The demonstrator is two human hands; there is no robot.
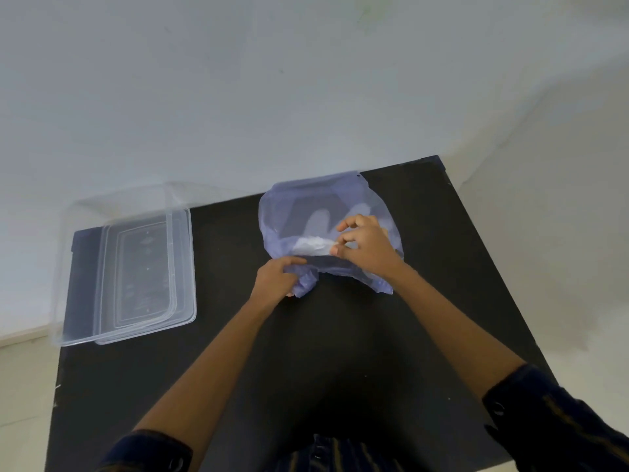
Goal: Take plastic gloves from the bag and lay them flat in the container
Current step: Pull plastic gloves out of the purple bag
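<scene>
Fingers of the right hand (pixel 366 247) pinch a crumpled white glove (pixel 311 246) at the mouth of the translucent bluish bag (pixel 306 195). The left hand (pixel 277 279) is clamped on the bag's bunched near edge. The bag lies on a black table (pixel 340 352); a clear container (pixel 129 264), empty, sits well left, overhanging the table's far edge. Pale wall and floor surround the table.
</scene>
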